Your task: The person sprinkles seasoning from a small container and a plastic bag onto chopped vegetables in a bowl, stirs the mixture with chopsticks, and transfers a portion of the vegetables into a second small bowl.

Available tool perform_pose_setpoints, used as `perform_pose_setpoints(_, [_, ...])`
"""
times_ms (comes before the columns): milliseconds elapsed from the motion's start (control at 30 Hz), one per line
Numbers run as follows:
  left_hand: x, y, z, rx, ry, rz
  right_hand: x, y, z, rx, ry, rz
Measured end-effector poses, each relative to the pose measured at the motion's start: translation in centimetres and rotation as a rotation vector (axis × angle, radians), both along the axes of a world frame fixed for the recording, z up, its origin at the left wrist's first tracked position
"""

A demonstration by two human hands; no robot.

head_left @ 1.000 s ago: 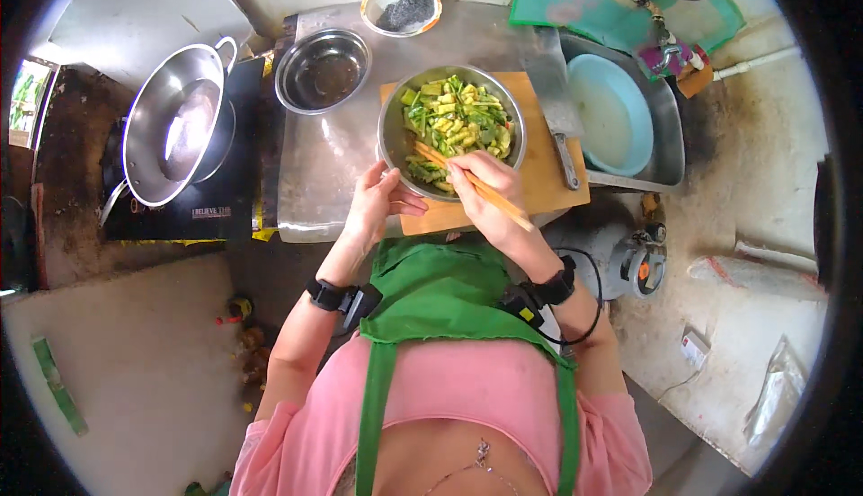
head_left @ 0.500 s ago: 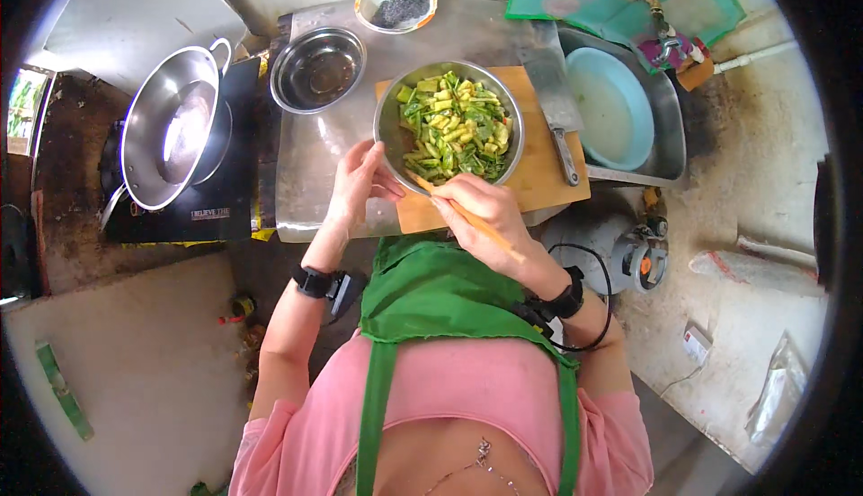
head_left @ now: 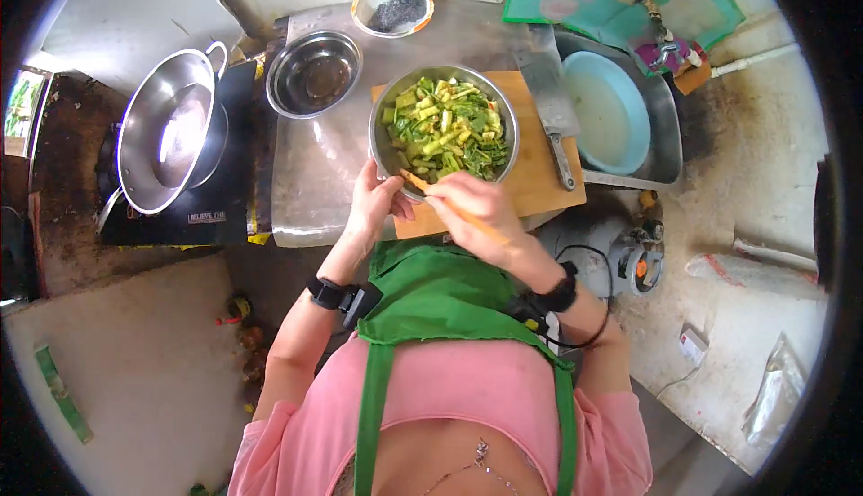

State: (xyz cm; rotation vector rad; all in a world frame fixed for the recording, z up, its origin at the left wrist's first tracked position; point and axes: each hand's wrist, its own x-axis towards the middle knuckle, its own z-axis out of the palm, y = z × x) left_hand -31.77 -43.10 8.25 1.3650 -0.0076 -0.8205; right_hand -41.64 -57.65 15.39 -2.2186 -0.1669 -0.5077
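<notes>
A steel mixing bowl full of chopped green vegetables stands on a wooden cutting board. At the bowl's near left rim, my left hand is closed on the edge, its thumb up by the rim and its other fingers partly hidden below. My right hand is wrapped round light wooden chopsticks, which slant over the near rim. Their tips reach the bowl's near left side, beside my left thumb. The vegetables are heaped toward the middle and right, with bare steel showing on the left.
A cleaver lies along the board's right edge. Beyond it, a blue basin sits in the sink. An empty steel bowl and a white bowl with a dark scourer stand behind. At left, a wok rests on a black cooktop.
My left hand has moved down along the rim and closed in nearer the chopstick tips. The vegetables have been shifted rightward in the bowl. The view has moved slightly.
</notes>
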Motion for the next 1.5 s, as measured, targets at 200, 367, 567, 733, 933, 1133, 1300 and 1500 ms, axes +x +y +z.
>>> perform_pose_setpoints(200, [-1.3, -0.5, 0.2, -0.113, 0.102, 0.046, 0.9, -3.4, -1.7, -0.002, -0.002, -0.126])
perform_pose_setpoints(367, [-1.7, 0.2, 1.1, -0.108, 0.174, -0.066, 1.1, -2.3, 2.0, 0.154, 0.093, -0.181])
perform_pose_setpoints(567, [2.3, 0.4, 0.0, 0.044, -0.019, -0.061, 5.5, 0.4, -2.3, 0.018, -0.087, -0.158])
perform_pose_setpoints(733, [1.8, 0.1, -0.7, 0.038, 0.0, -0.063, 1.5, -3.5, -2.0, 0.114, 0.109, -0.216])
perform_pose_setpoints(933, [-0.4, -1.0, 0.0, -0.129, 0.241, -0.063, 0.4, -1.4, 2.1, -0.059, -0.02, -0.069])
perform_pose_setpoints(1133, [-1.2, -1.0, 0.2, -0.133, 0.222, -0.075, 1.0, -2.7, -2.6, -0.195, -0.034, -0.145])
perform_pose_setpoints(1300, [-1.6, -0.8, 0.9, -0.124, 0.25, -0.08, 0.5, -3.6, 1.2, 0.004, 0.003, -0.2])
perform_pose_setpoints(1500, [3.2, 0.2, 0.7, 0.104, 0.022, -0.139, 3.3, 0.6, -1.2, 0.09, -0.067, -0.049])
